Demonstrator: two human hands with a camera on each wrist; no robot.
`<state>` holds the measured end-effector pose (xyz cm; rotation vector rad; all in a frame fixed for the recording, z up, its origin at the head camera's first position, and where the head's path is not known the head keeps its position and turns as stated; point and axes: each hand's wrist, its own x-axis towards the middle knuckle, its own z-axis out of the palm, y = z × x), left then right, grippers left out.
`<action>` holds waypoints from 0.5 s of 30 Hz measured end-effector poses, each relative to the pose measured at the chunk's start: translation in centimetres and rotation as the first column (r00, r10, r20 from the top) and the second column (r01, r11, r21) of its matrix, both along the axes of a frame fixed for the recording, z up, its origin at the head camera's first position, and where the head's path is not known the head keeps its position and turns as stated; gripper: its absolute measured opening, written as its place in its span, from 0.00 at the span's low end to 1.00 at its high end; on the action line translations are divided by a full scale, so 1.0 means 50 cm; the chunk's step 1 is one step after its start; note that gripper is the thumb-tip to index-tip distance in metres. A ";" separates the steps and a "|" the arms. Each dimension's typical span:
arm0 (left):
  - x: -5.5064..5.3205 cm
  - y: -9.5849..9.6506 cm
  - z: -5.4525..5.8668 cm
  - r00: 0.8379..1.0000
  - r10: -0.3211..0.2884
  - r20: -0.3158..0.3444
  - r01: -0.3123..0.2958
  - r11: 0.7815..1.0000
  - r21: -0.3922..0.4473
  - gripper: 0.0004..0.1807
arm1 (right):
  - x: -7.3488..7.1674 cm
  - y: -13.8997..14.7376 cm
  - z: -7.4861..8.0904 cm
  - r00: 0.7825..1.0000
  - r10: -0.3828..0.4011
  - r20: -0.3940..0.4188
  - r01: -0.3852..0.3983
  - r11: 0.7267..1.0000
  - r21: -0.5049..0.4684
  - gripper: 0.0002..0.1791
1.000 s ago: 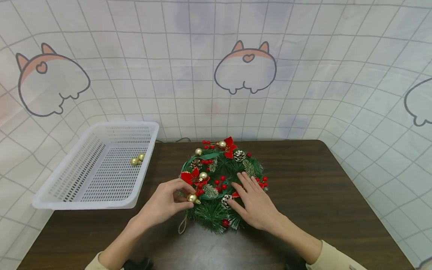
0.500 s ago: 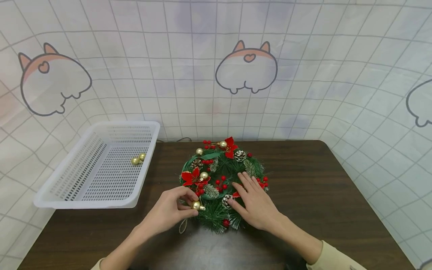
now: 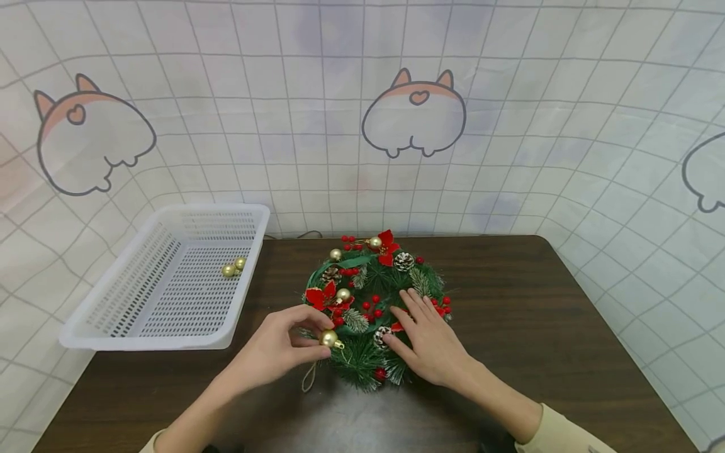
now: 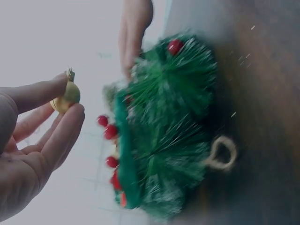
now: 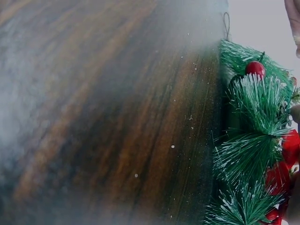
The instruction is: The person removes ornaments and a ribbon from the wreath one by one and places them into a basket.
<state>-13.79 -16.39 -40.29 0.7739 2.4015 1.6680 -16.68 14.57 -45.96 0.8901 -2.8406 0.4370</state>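
White basket (image 3: 144, 343) at left end of table (image 3: 510, 296), two gold balls (image 3: 229, 270) inside near right wall; narrow table strip between basket and wreath; left hand (image 3: 280, 340) curved, pinching third gold ball (image 4: 68, 97) just off wreath's near-left edge; wreath (image 3: 357, 321) mid-table; right hand (image 3: 430, 343) spread, resting on wreath's right side, gripping nothing; wide table stretch on to right edge
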 end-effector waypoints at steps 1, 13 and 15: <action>-0.002 -0.005 0.006 1.000 -0.006 -0.006 0.006 1.000 0.010 0.18 | 0.000 0.000 0.000 1.000 -0.002 0.000 0.002 1.000 -0.002 0.37; -0.026 -0.068 0.064 0.997 0.018 -0.074 -0.013 0.998 0.059 0.17 | 0.002 -0.001 0.000 1.000 -0.002 0.016 0.002 1.000 -0.030 0.40; -0.031 -0.080 0.073 0.998 0.030 -0.057 -0.026 0.997 0.070 0.17 | 0.002 -0.002 0.001 1.000 0.001 0.013 -0.001 0.999 -0.032 0.40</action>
